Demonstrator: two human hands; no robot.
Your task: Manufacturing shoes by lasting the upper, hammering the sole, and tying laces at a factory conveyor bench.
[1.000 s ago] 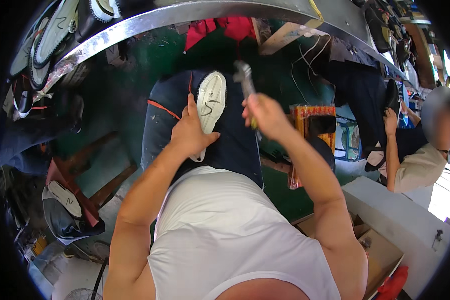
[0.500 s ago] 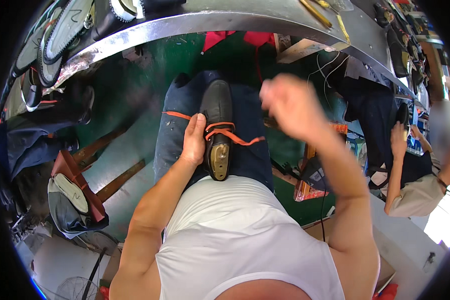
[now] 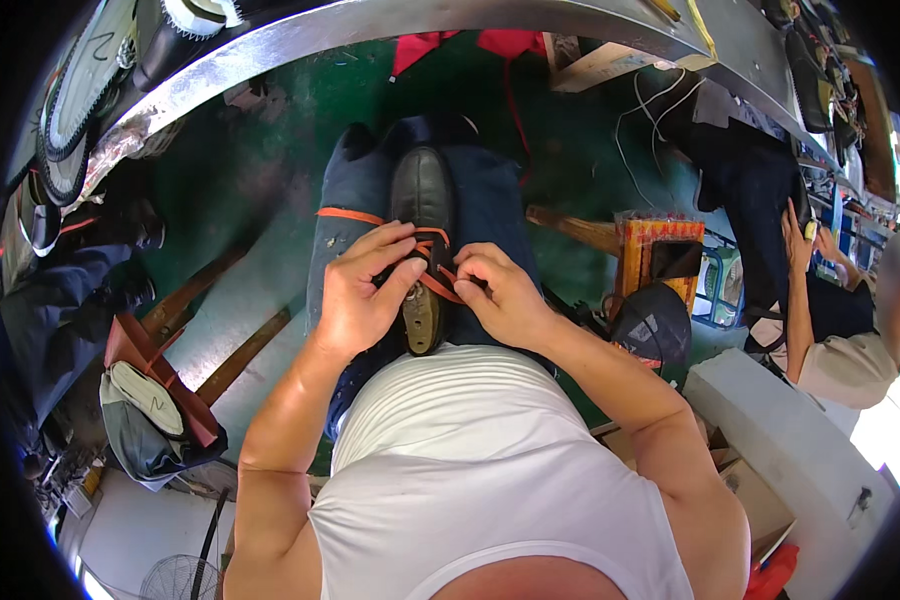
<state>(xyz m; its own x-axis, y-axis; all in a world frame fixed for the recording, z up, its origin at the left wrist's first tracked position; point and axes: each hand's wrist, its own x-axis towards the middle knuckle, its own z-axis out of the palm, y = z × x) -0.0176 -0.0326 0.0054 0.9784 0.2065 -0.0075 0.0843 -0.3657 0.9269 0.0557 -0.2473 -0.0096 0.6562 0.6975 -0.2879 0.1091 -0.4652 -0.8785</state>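
Black shoe (image 3: 422,185) lies lengthwise on the person's lap, between the thighs, upper facing up. Toe points away from the body; heel end sits close against the white shirt (image 3: 450,430). A brass-coloured, holed plate (image 3: 421,322) shows at the heel opening.

Orange strap (image 3: 350,214) runs across the left thigh and over the shoe's middle, crossing itself there.

Both hands at the strap. Left hand (image 3: 368,290): fingers bent over the shoe's left side, thumb reaching in to the crossing; cannot tell whether it grips. Right hand (image 3: 500,296): thumb and forefinger pinched on a loop of strap at the shoe's right side.

Beyond the knees, a metal-edged surface (image 3: 390,22); pale-soled shoes (image 3: 80,88) at its left end. Right: low stool (image 3: 634,238) with orange patterned top, dark cap (image 3: 651,325) near it. Farther right, a seated co-worker (image 3: 838,370), hands at a dark shoe. Left: reddish-brown seat frame (image 3: 135,338), a pale-soled shoe (image 3: 148,392) beside it.
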